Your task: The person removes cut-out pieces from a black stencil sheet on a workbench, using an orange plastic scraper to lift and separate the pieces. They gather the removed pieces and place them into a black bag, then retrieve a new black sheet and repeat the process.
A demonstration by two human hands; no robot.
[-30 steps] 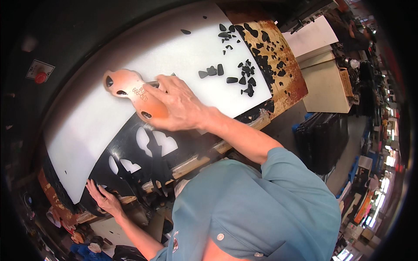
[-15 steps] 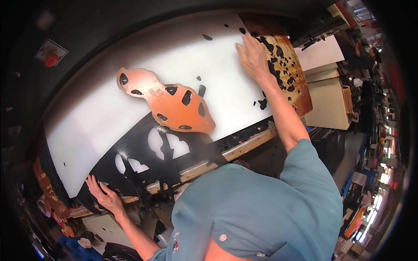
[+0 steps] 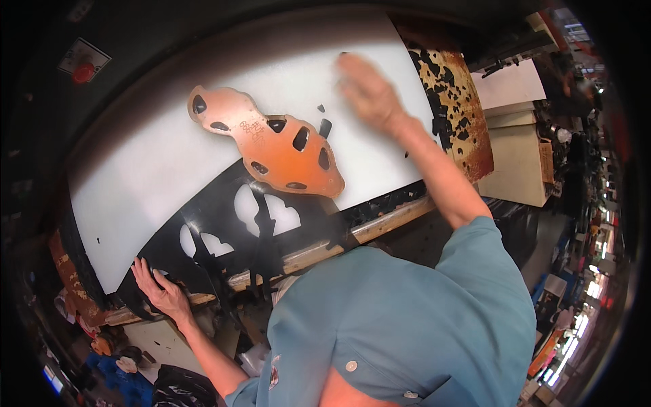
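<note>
- Head view: right hand (image 3: 373,95) is blurred over the white board (image 3: 156,163); can't tell if its fingers are apart or together, whether it touches the board, or if it holds anything. Dark speck at the fingertips, too small to identify.
- Left hand (image 3: 163,294) lies flat, fingers extended, thumb apart, on the near left end of the black sheet (image 3: 217,200). Whatever is under the palm is hidden.
- Orange plate (image 3: 281,152) lies mid-board, lower edge overlapping the black sheet; neither hand on it. It covers part of the sheet's upper edge.
- Plate's long axis runs upper left to lower right. Narrow rounded lobe points upper left, away from the body; wide end tapers to a blunt tip at lower right. Pinched waist between.
- Seven dark spots in the plate; can't tell if holes or inserts. Markings on its face are blurry.
- Black scrap (image 3: 325,127) sits right by the plate's upper right edge; contact unclear. Smaller one near it.
- Board's far edge fades into shadow. Left forearm is cut off by the shirt sleeve; torso hides the bench's near side.
</note>
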